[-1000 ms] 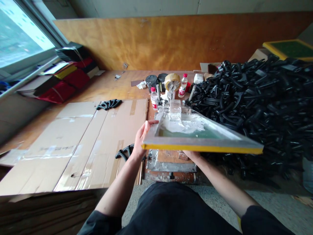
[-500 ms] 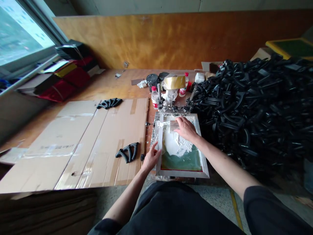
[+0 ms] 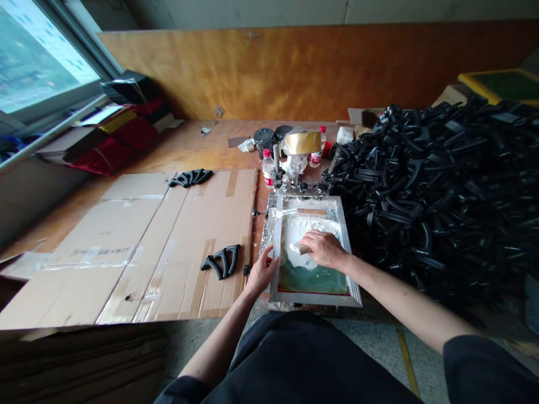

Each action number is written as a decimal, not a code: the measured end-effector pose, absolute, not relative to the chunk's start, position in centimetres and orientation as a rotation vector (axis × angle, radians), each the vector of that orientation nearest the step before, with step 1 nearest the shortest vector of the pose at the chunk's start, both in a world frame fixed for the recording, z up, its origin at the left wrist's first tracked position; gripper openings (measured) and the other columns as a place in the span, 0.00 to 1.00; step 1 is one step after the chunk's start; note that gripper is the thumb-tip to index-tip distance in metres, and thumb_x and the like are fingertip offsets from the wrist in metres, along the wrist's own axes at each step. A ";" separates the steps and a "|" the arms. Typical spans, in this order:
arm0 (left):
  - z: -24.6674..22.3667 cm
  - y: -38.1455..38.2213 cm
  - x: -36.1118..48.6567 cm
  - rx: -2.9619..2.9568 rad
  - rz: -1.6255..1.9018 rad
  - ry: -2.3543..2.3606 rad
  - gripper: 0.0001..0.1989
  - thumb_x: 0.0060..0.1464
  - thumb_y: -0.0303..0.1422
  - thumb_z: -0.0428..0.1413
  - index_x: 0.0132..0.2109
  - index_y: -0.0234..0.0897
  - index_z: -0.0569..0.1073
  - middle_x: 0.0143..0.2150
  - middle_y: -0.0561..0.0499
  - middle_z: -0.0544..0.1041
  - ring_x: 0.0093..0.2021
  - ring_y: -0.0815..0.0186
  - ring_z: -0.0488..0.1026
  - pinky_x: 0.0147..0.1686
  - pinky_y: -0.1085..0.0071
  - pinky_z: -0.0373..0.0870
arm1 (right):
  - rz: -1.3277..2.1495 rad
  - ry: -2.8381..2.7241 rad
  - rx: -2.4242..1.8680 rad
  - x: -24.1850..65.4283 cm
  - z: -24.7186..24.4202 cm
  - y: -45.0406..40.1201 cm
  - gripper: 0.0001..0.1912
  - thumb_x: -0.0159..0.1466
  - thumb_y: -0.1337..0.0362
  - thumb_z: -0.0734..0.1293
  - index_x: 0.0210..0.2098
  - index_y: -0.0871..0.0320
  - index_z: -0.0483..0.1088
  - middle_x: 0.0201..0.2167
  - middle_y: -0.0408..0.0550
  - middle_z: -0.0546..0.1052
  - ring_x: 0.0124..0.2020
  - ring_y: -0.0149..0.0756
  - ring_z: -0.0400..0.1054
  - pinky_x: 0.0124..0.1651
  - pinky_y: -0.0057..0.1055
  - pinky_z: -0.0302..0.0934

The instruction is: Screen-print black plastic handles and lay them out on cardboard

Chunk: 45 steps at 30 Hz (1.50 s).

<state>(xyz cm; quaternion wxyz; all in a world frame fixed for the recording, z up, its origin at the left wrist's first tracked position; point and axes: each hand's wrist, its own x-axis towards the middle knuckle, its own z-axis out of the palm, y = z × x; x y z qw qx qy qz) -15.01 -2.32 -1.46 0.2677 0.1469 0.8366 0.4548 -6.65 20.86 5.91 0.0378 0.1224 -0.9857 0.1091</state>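
A metal-framed screen point(image 3: 315, 300) with a green mesh lies in front of me, white paste spread over its upper and middle part. My right hand point(image 3: 325, 248) is closed around a small flat scraper point(image 3: 298, 247), its edge on the white paste near the middle of the mesh. My left hand point(image 3: 261, 272) rests at the left rail of the frame, fingers apart, with nothing in its grasp. A reddish-brown strip point(image 3: 311, 211) lies across the upper part of the screen. Behind the frame stands a clamp point(image 3: 302, 188) smeared with white.
Flat cardboard point(image 3: 168, 235) on the left bears two groups of black curved parts point(image 3: 220, 262). A large heap of black parts point(image 3: 412, 196) fills the right. Bottles point(image 3: 268, 168), a dark tub point(image 3: 264, 141) and a tape roll point(image 3: 302, 142) stand behind the clamp.
My right hand has moved down the screen toward me with the scraper, from the top to the middle. The reddish-brown strip now shows at the top. My left hand has stayed at the rail.
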 end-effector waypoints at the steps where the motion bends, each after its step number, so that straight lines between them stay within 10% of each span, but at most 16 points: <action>1: -1.4 -2.3 -15.0 0.391 1.233 2.256 0.28 0.57 0.45 0.52 0.62 0.41 0.65 0.30 0.54 0.72 0.28 0.68 0.68 0.29 0.75 0.61 | 0.285 -2.995 0.367 -6.4 5.6 20.6 0.06 0.61 0.72 0.64 0.35 0.58 0.72 0.34 0.48 0.75 0.39 0.38 0.67 0.36 0.31 0.57; 7: -0.5 -2.1 -14.7 0.327 1.310 2.200 0.28 0.56 0.43 0.54 0.61 0.39 0.66 0.28 0.54 0.71 0.27 0.69 0.67 0.26 0.75 0.60 | 0.413 -2.956 0.352 -5.9 5.0 20.4 0.03 0.62 0.66 0.68 0.37 0.57 0.73 0.32 0.46 0.76 0.36 0.37 0.69 0.36 0.30 0.59; 14: 4.4 -2.6 -15.2 0.347 1.525 1.906 0.31 0.57 0.48 0.54 0.64 0.42 0.62 0.25 0.58 0.65 0.22 0.73 0.59 0.23 0.77 0.55 | 0.540 -2.798 -0.334 -13.4 9.4 26.7 0.30 0.60 0.52 0.70 0.60 0.47 0.64 0.44 0.48 0.77 0.38 0.39 0.72 0.38 0.32 0.63; 19: 10.6 -0.7 -16.9 0.292 1.830 1.790 0.26 0.57 0.54 0.50 0.47 0.36 0.74 0.31 0.52 0.72 0.26 0.70 0.66 0.25 0.75 0.62 | 0.574 -2.533 -0.828 -10.0 9.4 34.9 0.17 0.69 0.60 0.58 0.47 0.61 0.73 0.32 0.50 0.79 0.29 0.31 0.70 0.31 0.25 0.62; 25: 15.0 3.9 -20.2 0.480 2.157 1.675 0.25 0.60 0.51 0.47 0.53 0.37 0.70 0.42 0.47 0.76 0.38 0.66 0.73 0.32 0.73 0.70 | 0.583 -2.770 -0.660 -5.9 2.4 28.9 0.13 0.64 0.60 0.65 0.26 0.59 0.74 0.26 0.45 0.76 0.29 0.31 0.68 0.31 0.23 0.63; 29: 12.9 4.7 -17.9 0.239 2.154 1.639 0.28 0.59 0.52 0.48 0.57 0.36 0.65 0.44 0.43 0.77 0.38 0.64 0.75 0.30 0.73 0.71 | 0.345 -3.029 -0.413 -6.3 0.3 22.3 0.11 0.61 0.57 0.70 0.33 0.60 0.71 0.38 0.55 0.76 0.44 0.45 0.69 0.46 0.36 0.63; 33: 7.7 3.4 -12.1 0.000 1.608 1.363 0.30 0.55 0.55 0.51 0.53 0.35 0.68 0.47 0.37 0.77 0.42 0.56 0.77 0.32 0.65 0.75 | 0.344 -3.049 -0.508 -6.1 2.1 17.9 0.08 0.66 0.61 0.65 0.35 0.60 0.68 0.32 0.55 0.75 0.40 0.44 0.69 0.41 0.35 0.61; 38: 3.2 -0.4 -9.7 -0.291 1.723 1.291 0.18 0.59 0.47 0.51 0.42 0.34 0.70 0.41 0.42 0.78 0.37 0.62 0.78 0.33 0.69 0.75 | 0.761 -2.888 0.002 -4.4 3.7 15.6 0.06 0.68 0.64 0.62 0.33 0.56 0.66 0.34 0.48 0.75 0.39 0.37 0.69 0.43 0.31 0.60; 45: -1.3 -13.9 -17.5 -0.614 1.682 2.077 0.10 0.57 0.39 0.53 0.36 0.35 0.66 0.27 0.50 0.75 0.25 0.65 0.76 0.28 0.69 0.76 | 0.645 -3.121 -1.129 -2.6 -0.4 28.0 0.13 0.58 0.71 0.66 0.44 0.58 0.67 0.35 0.54 0.77 0.37 0.43 0.73 0.36 0.33 0.59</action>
